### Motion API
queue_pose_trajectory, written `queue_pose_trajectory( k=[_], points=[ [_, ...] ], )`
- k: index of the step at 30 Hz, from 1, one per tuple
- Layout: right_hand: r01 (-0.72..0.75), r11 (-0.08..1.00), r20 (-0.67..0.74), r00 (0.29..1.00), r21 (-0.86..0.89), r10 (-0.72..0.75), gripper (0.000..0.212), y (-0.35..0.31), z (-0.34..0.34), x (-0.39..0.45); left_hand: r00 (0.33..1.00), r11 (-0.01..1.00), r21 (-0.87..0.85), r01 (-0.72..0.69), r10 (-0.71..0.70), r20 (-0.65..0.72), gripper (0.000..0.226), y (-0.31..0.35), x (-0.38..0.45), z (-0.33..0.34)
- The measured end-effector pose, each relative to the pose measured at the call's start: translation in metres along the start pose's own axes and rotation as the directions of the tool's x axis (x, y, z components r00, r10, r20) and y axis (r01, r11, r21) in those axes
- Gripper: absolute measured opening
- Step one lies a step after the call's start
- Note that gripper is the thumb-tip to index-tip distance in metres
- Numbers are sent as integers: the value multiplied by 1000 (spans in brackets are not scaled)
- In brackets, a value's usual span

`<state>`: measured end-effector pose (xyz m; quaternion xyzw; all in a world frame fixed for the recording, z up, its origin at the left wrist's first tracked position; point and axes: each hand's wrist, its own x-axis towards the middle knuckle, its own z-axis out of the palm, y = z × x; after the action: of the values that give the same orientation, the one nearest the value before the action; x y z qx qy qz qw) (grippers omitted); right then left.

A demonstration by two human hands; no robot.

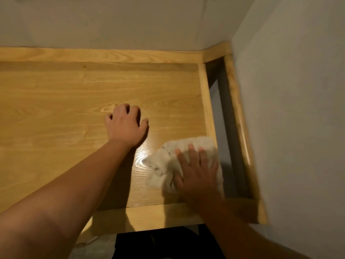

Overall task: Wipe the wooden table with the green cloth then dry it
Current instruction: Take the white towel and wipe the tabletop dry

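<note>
The wooden table [56, 101] fills the middle of the head view, its light grain shining near the right side. A bunched whitish cloth [166, 165] lies on the table near its right edge. My right hand [197, 171] presses flat on that cloth, fingers spread and fairly straight. My left hand [125, 124] rests on the bare tabletop near the middle, fingertips bent down against the wood, holding nothing. No green cloth is in view.
A raised wooden rail [97, 56] runs along the table's back against the grey wall [112, 21]. A second wooden frame [239, 116] stands past a gap on the right, next to another wall [298, 109]. The table's front edge [149, 215] is near me.
</note>
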<state>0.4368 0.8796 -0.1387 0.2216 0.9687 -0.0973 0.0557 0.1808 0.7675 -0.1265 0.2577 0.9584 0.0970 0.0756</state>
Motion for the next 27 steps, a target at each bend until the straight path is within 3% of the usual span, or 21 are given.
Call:
queue_pose_trajectory(
  k=[3,6,10,17,20,27],
  points=[
    [25,999,45,999,-39,-23,72,10,1,-29,991,998,34,-61,56,126,67,52,15,14],
    [10,1000,68,998,-29,-8,71,17,-8,-2,987,996,65,-67,57,148,73,62,19,31],
    [-59,998,46,997,13,58,65,26,-22,70,988,995,77,-70,59,144,74,58,20,37],
    [-31,999,51,998,-25,32,66,52,-42,246,991,998,48,-44,38,127,70,62,22,36],
    [-38,999,-35,999,-37,37,67,55,-50,314,993,998,49,-47,41,114,70,62,24,38],
    [27,995,-51,998,-95,-32,70,56,-56,377,993,997,52,-60,54,104,69,57,25,42]
  ],
)
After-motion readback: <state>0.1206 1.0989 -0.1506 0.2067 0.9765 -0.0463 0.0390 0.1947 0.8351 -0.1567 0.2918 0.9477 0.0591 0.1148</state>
